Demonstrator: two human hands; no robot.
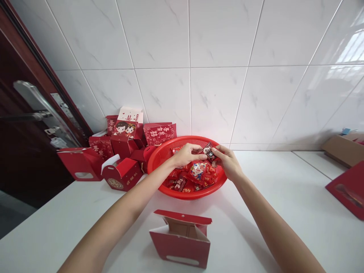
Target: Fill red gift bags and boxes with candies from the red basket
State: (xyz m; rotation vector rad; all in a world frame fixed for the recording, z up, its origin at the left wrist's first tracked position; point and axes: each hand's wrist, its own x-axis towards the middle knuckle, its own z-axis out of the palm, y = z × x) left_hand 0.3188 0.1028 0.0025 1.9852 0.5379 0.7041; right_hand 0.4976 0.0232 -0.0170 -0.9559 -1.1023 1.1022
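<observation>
A red plastic basket (153, 159) on the white table holds several wrapped sweets, mostly red. Over its far right part, my right hand (229, 163) pinches a dark-wrapped sweet (209, 151) between thumb and fingers. My left hand (186, 154) is just left of that sweet, above the basket, its thumb and fingers curled together. Whatever lies between them is too small to make out. A larger clear-and-red packet (198, 170) rests among the sweets below my hands. Nearer to me stands a red carton (180, 244) with its top open.
Several red gift boxes (122, 174) crowd the table's left rear, beside a dark door with a metal handle (40, 98). At right are a brown cardboard box (344, 149) and another red carton (348, 189). A tiled wall (216, 102) rises behind the table.
</observation>
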